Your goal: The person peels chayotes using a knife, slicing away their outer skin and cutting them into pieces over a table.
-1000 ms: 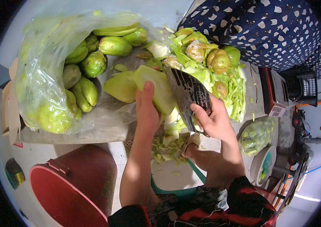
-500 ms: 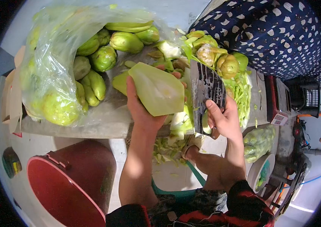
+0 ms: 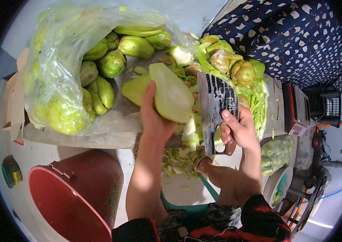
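Peeled fruit (image 3: 171,94): pale green, smooth, flat-faced, located above the front edge of the bench (image 3: 86,139), seated in the left hand (image 3: 159,121), fingers wrapped beneath; right hand (image 3: 237,127) grips a dark-bladed knife (image 3: 213,109) just beside it

Head view, one: worn on the head, above the lap (image 3: 219,213) at 6 o'clock; faces forward and down; near range to the worktop (image 3: 82,139) towards 12 o'clock; wide, round, dark-edged field.
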A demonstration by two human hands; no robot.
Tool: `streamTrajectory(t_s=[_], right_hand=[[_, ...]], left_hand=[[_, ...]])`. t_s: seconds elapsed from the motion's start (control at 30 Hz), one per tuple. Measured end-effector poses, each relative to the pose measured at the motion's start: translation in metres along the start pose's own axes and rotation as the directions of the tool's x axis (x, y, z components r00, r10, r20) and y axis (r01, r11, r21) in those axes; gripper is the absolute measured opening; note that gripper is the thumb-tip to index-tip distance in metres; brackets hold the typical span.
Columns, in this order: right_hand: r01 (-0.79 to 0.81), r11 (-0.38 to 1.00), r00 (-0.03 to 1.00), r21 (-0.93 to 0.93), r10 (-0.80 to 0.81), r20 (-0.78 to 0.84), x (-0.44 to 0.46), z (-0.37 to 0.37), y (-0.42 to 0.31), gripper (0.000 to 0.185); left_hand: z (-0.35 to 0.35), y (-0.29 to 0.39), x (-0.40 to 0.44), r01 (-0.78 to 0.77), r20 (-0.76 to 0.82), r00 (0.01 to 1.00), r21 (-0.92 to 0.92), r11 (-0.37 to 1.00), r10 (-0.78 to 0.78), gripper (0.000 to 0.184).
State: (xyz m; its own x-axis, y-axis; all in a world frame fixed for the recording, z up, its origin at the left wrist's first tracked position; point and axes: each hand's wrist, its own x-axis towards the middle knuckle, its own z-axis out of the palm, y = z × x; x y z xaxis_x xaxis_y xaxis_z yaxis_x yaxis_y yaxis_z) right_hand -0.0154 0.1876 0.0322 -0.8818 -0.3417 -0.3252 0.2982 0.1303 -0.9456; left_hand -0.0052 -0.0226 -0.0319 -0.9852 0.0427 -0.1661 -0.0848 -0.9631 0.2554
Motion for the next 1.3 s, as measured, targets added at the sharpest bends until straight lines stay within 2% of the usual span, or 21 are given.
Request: streamTrajectory(t_s=[0.17, 0.23, 0.27, 0.33, 0.37, 0.47, 0.53, 0.57, 0.67, 0.73, 0.8, 0.83, 0.87, 0.93, 0.97, 1.03, 1.1, 1.17, 1.23, 1.27, 1.3], right_hand=[[-0.065, 0.993, 0.995, -0.097, 0.072, 0.067, -0.001, -0.003, 0.002, 0.034], [-0.05, 0.991, 0.995, -0.127, 0.06, 0.076, 0.0, -0.005, 0.005, 0.034], [-0.05, 0.991, 0.995, -0.127, 0.06, 0.077, 0.0, -0.005, 0.005, 0.034], [-0.024, 0.996, 0.996, -0.088, 0.031, 0.083, 0.0, -0.006, 0.005, 0.034], [-0.024, 0.996, 0.996, -0.088, 0.031, 0.083, 0.0, -0.006, 0.005, 0.034], [-0.014, 0.999, 0.997, -0.038, 0.017, 0.07, 0.001, -0.005, 0.006, 0.032], [0.006, 1.0, 1.0, 0.023, -0.007, 0.006, 0.003, -0.005, 0.005, 0.03], [0.008, 1.0, 1.0, 0.024, -0.008, 0.006, 0.005, -0.006, 0.005, 0.03], [0.097, 0.97, 0.991, 0.225, -0.072, -0.115, 0.011, -0.016, 0.0, 0.028], [0.139, 0.948, 0.977, 0.288, -0.082, -0.199, 0.013, -0.028, -0.008, 0.025], [0.214, 0.905, 0.957, 0.368, -0.119, -0.263, 0.015, -0.041, -0.012, 0.023], [0.229, 0.893, 0.949, 0.387, -0.116, -0.295, 0.014, -0.047, -0.015, 0.023], [0.253, 0.886, 0.936, 0.388, -0.122, -0.331, 0.013, -0.053, -0.016, 0.023], [0.285, 0.871, 0.917, 0.4, -0.126, -0.379, 0.011, -0.064, -0.017, 0.023], [0.296, 0.861, 0.911, 0.415, -0.124, -0.394, 0.009, -0.071, -0.018, 0.023], [0.31, 0.849, 0.91, 0.427, -0.135, -0.391, 0.007, -0.084, -0.02, 0.023], [0.363, 0.844, 0.852, 0.395, -0.129, -0.508, 0.004, -0.098, -0.016, 0.022], [0.367, 0.857, 0.826, 0.363, -0.12, -0.551, 0.003, -0.11, -0.014, 0.023], [0.396, 0.819, 0.798, 0.415, -0.084, -0.597, 0.002, -0.119, -0.013, 0.024], [0.407, 0.803, 0.796, 0.435, -0.079, -0.6, 0.002, -0.123, -0.011, 0.027], [0.407, 0.802, 0.796, 0.436, -0.077, -0.601, 0.003, -0.125, -0.009, 0.027]], left_hand=[[-0.002, 0.004, -0.006, -0.044, -0.087, 0.995, -0.032, 0.999, 0.041, 0.062], [-0.001, 0.005, -0.007, -0.1, 0.075, 0.992, 0.028, 0.995, 0.098, 0.063], [-0.001, 0.005, -0.006, -0.1, 0.074, 0.992, 0.028, 0.995, 0.098, 0.063], [-0.002, 0.006, -0.006, -0.049, 0.186, 0.981, -0.035, 0.998, 0.055, 0.067], [0.001, 0.005, -0.006, -0.049, 0.186, 0.981, -0.035, 0.998, 0.055, 0.067], [0.01, 0.005, -0.007, -0.088, 0.118, 0.988, -0.093, 0.992, 0.099, 0.067], [0.004, 0.009, -0.005, 0.104, 0.127, 0.987, -0.02, 0.994, -0.101, 0.068], [0.001, 0.009, -0.006, 0.103, 0.127, 0.987, -0.018, 0.994, -0.1, 0.068], [0.002, 0.012, -0.015, 0.09, 0.066, 0.993, 0.041, 0.995, -0.093, 0.069], [0.009, 0.027, -0.035, 0.051, 0.055, 0.996, 0.213, 0.976, -0.064, 0.072], [0.013, 0.049, -0.062, 0.048, -0.073, 0.997, 0.237, 0.97, -0.031, 0.076], [0.017, 0.054, -0.078, -0.053, -0.108, 0.991, 0.219, 0.974, 0.078, 0.079], [0.022, 0.055, -0.097, -0.193, -0.063, 0.966, 0.47, 0.861, 0.251, 0.083], [0.04, 0.073, -0.133, -0.271, -0.006, 0.943, 0.569, 0.776, 0.334, 0.087], [0.049, 0.089, -0.15, -0.219, -0.029, 0.965, 0.448, 0.867, 0.259, 0.087], [0.039, 0.106, -0.206, -0.315, -0.169, 0.824, 0.656, 0.686, 0.541, 0.085], [0.03, 0.128, -0.259, -0.204, -0.245, 0.667, 0.848, 0.489, 0.703, 0.081], [-0.005, 0.158, -0.32, 0.073, -0.31, 0.432, 0.948, 0.31, 0.847, 0.078], [-0.039, 0.158, -0.359, 0.353, -0.25, 0.366, 0.928, 0.114, 0.897, 0.072], [-0.08, 0.168, -0.402, 0.332, -0.271, 0.499, 0.937, 0.107, 0.824, 0.069], [-0.113, 0.173, -0.436, 0.36, -0.234, 0.719, 0.931, -0.063, 0.654, 0.073]])
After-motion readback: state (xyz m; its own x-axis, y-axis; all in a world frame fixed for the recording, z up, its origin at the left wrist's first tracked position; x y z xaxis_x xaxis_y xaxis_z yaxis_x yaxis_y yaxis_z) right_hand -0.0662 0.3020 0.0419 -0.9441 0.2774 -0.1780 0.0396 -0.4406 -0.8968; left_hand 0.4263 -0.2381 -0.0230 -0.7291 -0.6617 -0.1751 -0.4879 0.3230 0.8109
